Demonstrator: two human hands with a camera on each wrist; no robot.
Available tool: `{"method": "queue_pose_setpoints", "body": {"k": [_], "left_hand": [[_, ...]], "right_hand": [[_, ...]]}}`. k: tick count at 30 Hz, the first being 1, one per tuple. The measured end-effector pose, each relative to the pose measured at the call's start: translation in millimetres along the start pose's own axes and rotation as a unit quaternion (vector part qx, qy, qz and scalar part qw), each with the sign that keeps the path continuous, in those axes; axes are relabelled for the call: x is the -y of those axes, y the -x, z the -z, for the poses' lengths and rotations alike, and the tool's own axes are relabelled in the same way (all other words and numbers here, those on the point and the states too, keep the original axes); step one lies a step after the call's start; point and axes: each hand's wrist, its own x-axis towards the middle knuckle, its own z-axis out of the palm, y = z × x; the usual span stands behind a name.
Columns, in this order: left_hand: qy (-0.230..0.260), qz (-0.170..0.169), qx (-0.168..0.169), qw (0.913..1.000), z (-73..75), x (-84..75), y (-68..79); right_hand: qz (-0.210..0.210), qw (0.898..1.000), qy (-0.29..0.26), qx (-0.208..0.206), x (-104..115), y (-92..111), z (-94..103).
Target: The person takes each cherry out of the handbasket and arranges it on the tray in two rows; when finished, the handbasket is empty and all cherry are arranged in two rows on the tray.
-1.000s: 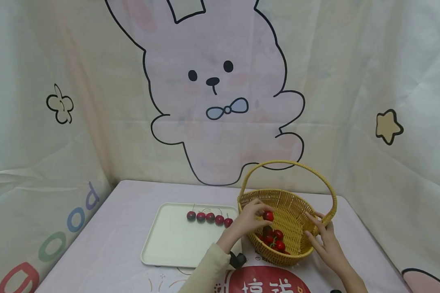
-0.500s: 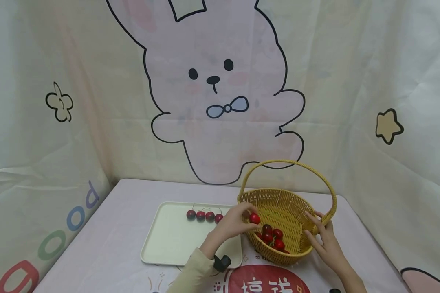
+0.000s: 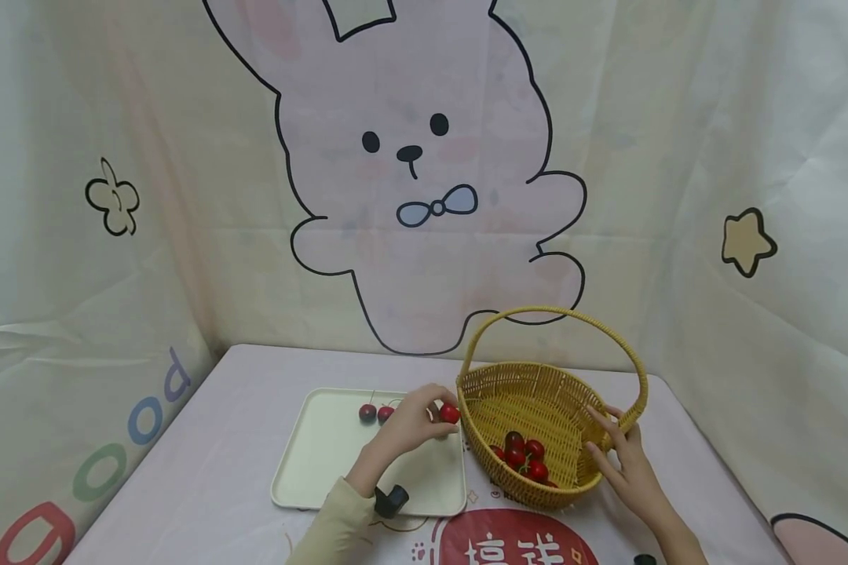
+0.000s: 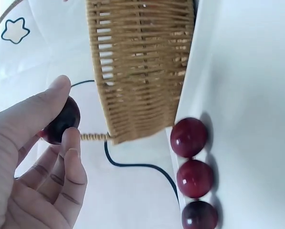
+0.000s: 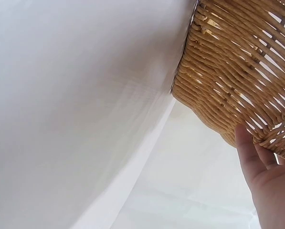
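In the head view my left hand (image 3: 410,424) pinches a dark red cherry (image 3: 449,413) between thumb and fingertips, above the right side of the cream tray (image 3: 311,463). The left wrist view also shows this cherry (image 4: 65,121), raised off the tray. Cherries (image 3: 367,413) lie in a row along the tray's far edge, partly hidden by the hand; several cherries (image 4: 195,178) show in the left wrist view. My right hand (image 3: 630,467) holds the right rim of a yellow wicker basket (image 3: 530,392). Several more cherries (image 3: 515,457) lie in the basket's near left part.
The basket's tall arched handle (image 3: 551,312) rises over it. Tray and basket stand side by side on a pale tablecloth (image 3: 247,408) with a red printed patch (image 3: 516,541). Cloth walls with a cartoon rabbit (image 3: 424,259) enclose the table.
My left hand has carried the pinched cherry leftward, out of the basket and over the tray's right side. My right hand has stayed at the basket's rim.
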Motion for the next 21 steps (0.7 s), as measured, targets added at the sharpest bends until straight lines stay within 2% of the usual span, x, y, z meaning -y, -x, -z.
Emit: {"method": "queue_pose_setpoints", "body": {"k": [7,16,21], "left_hand": [[0.008,0.036,-0.021,0.9991,17.0,11.1,11.5],[-0.019,0.059,-0.042,0.9972,38.4,28.2,22.0],[-0.014,0.074,-0.052,0.9958,49.1,38.7,25.1]], "right_hand": [[0.009,1.0,-0.004,-0.006,-1,0,-0.1],[0.009,1.0,-0.002,-0.004,-1,0,-0.1],[0.009,1.0,0.001,-0.007,-1,0,-0.1]]}}
